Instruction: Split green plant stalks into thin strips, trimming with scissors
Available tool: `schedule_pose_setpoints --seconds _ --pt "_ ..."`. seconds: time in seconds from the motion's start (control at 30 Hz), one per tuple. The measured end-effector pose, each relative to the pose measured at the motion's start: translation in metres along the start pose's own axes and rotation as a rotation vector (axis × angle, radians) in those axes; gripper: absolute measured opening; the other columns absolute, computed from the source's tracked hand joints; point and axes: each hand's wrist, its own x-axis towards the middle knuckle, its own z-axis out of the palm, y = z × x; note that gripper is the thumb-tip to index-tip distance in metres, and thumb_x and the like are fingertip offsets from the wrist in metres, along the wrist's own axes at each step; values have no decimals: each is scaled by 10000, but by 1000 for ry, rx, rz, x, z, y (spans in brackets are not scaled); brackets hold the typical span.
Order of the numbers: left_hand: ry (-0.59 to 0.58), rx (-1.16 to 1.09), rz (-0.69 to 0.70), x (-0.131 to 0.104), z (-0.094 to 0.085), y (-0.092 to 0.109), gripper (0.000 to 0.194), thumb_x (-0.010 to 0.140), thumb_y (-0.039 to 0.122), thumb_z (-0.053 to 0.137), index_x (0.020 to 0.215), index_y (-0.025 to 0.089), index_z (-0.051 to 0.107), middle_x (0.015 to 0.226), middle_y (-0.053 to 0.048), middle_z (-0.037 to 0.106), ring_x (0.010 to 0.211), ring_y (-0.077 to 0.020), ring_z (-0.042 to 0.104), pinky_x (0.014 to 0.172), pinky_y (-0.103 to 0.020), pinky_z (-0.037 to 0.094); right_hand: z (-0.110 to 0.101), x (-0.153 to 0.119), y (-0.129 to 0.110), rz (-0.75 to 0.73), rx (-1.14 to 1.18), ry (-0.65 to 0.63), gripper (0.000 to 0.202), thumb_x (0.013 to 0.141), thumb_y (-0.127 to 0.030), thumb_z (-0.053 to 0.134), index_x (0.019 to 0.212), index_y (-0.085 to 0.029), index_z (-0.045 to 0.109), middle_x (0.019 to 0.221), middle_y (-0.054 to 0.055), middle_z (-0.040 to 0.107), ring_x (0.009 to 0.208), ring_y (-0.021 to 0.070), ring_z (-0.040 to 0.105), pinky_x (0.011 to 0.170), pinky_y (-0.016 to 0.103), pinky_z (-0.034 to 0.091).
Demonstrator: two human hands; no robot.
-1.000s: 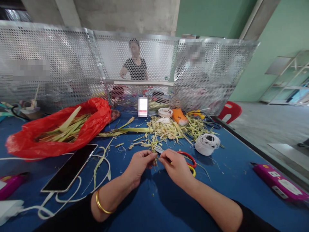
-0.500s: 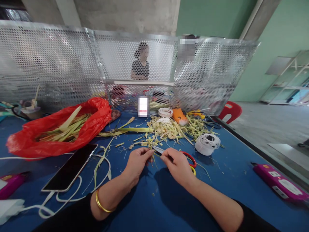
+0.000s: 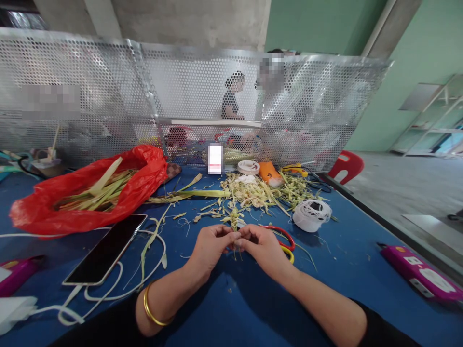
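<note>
In the head view my left hand (image 3: 213, 248) and my right hand (image 3: 262, 248) meet over the blue table, fingertips almost touching. Both are closed in a pinch on a small bundle of yellow-green husk strips (image 3: 234, 217). Its frayed top rises above my fingers, and thin ends hang below; the middle is hidden by them. Scissors (image 3: 289, 237) with red and yellow handles lie behind my right hand, which covers much of them. Farther back spreads a heap of cut husk pieces (image 3: 258, 193). A spool of white string (image 3: 311, 217) stands to the right.
Left lies a red plastic bag (image 3: 144, 185) of long husks, with a phone (image 3: 106, 248) and white cable nearer. Tape (image 3: 248, 166) and an orange packet (image 3: 269, 173) sit behind the heap. A purple tool (image 3: 419, 270) rests right. A perforated screen (image 3: 206, 82) fronts people beyond.
My right hand has come left to meet my left hand at the bundle, whose frayed top now stands up. The scissors stay put. Beyond the screen, a person has shifted right.
</note>
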Motion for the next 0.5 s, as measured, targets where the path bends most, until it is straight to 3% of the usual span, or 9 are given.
schedule_pose_setpoints --seconds 0.3,0.5 --pt "-24 1 -6 1 -2 4 278 613 389 716 553 146 596 513 14 572 475 -82 465 497 -206 359 -1 -1 -2 -21 -48 -13 62 732 -233 602 713 -175 593 608 -27 593 585 131 544 584 254 415" --pt "9 -47 -35 4 -3 1 264 615 395 717 613 145 634 569 3 596 531 -97 506 527 -206 394 -1 0 -1 -18 -72 -22 22 718 -192 592 719 -181 572 606 -41 564 582 119 505 567 240 387"
